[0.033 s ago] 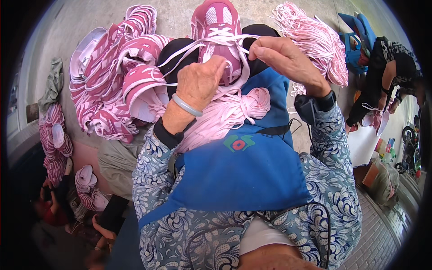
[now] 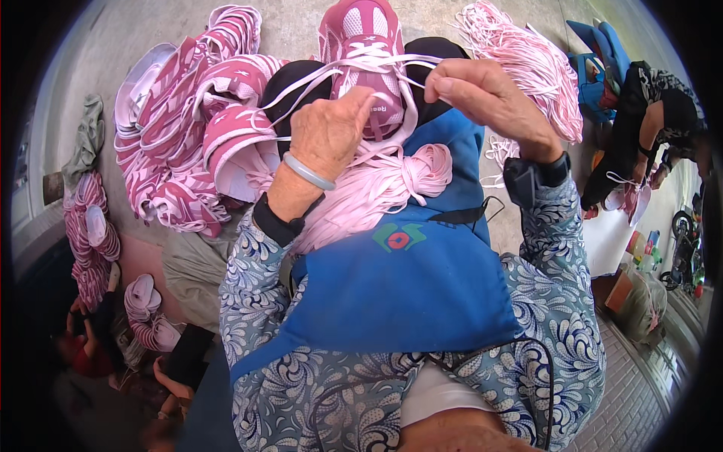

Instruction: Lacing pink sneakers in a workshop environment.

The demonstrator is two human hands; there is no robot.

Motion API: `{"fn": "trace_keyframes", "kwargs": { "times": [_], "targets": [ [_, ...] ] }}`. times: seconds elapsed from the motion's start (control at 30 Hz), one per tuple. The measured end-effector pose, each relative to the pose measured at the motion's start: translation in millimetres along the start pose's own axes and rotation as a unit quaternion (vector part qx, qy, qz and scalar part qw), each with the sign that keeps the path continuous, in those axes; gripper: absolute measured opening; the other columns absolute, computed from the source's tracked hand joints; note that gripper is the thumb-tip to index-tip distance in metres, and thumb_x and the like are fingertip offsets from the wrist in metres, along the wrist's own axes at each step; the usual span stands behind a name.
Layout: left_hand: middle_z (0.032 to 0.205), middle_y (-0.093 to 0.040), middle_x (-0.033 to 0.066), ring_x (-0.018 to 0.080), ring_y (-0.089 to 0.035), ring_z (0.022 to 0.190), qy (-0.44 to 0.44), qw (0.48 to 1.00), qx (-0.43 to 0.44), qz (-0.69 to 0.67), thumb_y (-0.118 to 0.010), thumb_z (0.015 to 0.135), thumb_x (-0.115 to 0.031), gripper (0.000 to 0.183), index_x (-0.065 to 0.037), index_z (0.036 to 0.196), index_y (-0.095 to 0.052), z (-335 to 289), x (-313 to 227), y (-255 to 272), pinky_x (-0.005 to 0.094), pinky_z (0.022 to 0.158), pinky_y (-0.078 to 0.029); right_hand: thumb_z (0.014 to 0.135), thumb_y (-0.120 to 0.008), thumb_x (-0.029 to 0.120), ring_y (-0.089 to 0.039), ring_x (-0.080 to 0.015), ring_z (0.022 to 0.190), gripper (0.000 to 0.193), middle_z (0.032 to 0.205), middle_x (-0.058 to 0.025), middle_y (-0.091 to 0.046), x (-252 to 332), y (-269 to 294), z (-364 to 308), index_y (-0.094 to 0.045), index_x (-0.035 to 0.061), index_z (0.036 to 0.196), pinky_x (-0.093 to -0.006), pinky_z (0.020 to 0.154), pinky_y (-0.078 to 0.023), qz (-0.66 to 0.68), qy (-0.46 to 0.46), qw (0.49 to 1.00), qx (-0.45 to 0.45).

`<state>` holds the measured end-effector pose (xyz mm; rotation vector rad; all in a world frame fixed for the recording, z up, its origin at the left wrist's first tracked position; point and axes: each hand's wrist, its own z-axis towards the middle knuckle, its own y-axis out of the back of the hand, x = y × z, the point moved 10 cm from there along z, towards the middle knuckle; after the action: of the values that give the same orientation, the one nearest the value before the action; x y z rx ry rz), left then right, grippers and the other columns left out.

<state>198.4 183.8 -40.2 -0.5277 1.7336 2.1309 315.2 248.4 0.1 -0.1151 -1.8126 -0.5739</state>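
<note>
- Between the knees: left hand clenched, thumb against fingers, apparently pinching a length of white lace; right hand grasping another stretch of it between thumb and bent fingers.
- Pink shoe just beyond the hands, toe pointing away, tongue toward the wearer; lace crossed over its upper.
- Risk: uneven pull from the two hands could leave one lace end short, or let the eyelets skip or twist; the left fist hides part of the strand.
- Risk: the shoe sits between dark trouser legs, no hand on its body. A hard tug could tip or turn it.
- Bundle of pink laces on the lap, right below the shoe's heel. Similar pale colour; a loose strand could snag or be picked up by mistake.
- Bracelet on the left wrist, close over the bundle; might catch a strand.
- Blue apron under the bundle; smooth-looking, so laces might slide.
- Left: heaped pink shoes, nearest one beside the left wrist, crowding that elbow.
- Right: big lace pile on the floor, a few strays near the right cuff.
- Farther right: co-worker bent over a shoe, well apart.
</note>
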Motion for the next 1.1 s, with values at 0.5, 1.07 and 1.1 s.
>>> {"fn": "trace_keyframes", "kwargs": {
  "times": [0.5,1.07,1.1],
  "targets": [
    [0.068,-0.062,0.0057,0.0231,-0.051,0.059,-0.097,0.986,-0.119,0.066,-0.065,0.082,-0.021,0.014,-0.011,0.09,-0.068,7,-10,32,0.0345,0.058,-0.041,0.094,-0.05,0.023,-0.039,-0.0014,0.051,0.025,0.063,0.0036,-0.047,21,80,-47,-0.062,0.0013,0.095,-0.0192,0.045,-0.026,-0.126,-0.041,0.975,-0.179],
    [0.067,-0.062,0.0038,0.0207,-0.054,0.062,-0.124,0.977,-0.093,0.146,-0.068,0.077,-0.019,0.011,-0.013,0.087,-0.069,6,-4,17,0.0333,0.064,-0.041,0.082,-0.06,0.022,-0.063,-0.0306,0.073,0.024,0.086,-0.0118,-0.062,-34,-29,30,-0.056,0.0086,0.101,-0.0407,0.06,-0.05,-0.366,0.116,0.896,-0.221],
    [0.065,-0.061,0.0047,0.0214,-0.055,0.06,-0.121,0.977,-0.101,0.143,-0.068,0.077,-0.019,0.011,-0.013,0.086,-0.069,7,-3,20,0.0334,0.063,-0.041,0.082,-0.06,0.022,-0.063,-0.0303,0.073,0.024,0.085,-0.0117,-0.062,-33,-30,30,-0.056,0.0087,0.102,-0.0404,0.059,-0.05,-0.363,0.129,0.894,-0.228]
  ]
}}
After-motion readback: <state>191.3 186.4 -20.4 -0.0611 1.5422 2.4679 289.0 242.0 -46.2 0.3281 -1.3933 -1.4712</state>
